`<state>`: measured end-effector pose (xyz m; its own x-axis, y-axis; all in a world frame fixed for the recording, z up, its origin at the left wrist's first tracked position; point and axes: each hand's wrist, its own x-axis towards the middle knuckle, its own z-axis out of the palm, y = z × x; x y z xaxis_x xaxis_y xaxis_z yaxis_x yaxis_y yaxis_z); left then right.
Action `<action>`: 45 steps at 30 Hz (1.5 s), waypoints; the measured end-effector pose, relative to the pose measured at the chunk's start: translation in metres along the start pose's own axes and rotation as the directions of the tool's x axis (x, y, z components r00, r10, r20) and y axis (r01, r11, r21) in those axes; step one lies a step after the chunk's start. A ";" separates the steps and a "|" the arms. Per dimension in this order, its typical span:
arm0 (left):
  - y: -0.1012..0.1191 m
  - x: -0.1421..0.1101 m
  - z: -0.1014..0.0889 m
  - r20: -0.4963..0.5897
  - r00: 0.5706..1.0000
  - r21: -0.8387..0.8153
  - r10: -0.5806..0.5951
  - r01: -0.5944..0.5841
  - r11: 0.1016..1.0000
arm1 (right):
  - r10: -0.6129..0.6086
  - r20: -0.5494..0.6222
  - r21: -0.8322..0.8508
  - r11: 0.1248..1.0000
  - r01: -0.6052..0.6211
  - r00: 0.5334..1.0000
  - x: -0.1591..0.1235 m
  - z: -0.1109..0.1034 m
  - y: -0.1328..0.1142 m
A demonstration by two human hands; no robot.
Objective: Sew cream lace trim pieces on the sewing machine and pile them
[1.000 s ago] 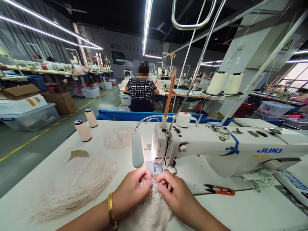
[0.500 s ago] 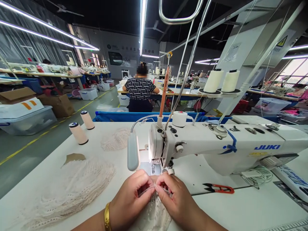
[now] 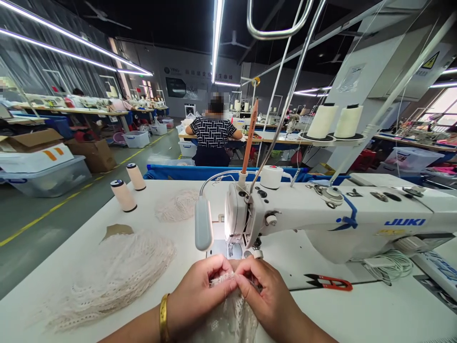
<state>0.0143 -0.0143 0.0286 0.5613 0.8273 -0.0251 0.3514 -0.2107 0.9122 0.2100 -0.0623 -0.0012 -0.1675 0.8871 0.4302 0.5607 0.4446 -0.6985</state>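
Cream lace (image 3: 232,318), in the head view, is pinched in the fingertips of left hand (image 3: 200,291) and right hand (image 3: 268,289), each grip narrow and equally near; its folds run lengthwise back between the wrists, over the table (image 3: 360,317), before the sewing machine (image 3: 303,207).

You face a grey, lettered wall (image 3: 153,66) at twelve o'clock beneath a dark ceiling (image 3: 171,21) with bright strip lights (image 3: 218,38), grey curtains (image 3: 39,64) and yellow-lined floor (image 3: 60,224) at ten, and a bright window (image 3: 437,114) at two.
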 end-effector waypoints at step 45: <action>-0.033 0.008 0.008 0.055 0.865 0.755 0.498 -0.363 0.546 | -0.043 0.175 -0.383 0.918 0.108 0.984 0.015 0.001 0.024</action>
<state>0.0130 -0.0050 -0.0050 0.7019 0.5821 0.4105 0.5541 -0.8084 0.1988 0.2197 -0.0384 -0.0122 -0.3305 0.8753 0.3529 0.8067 0.4561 -0.3757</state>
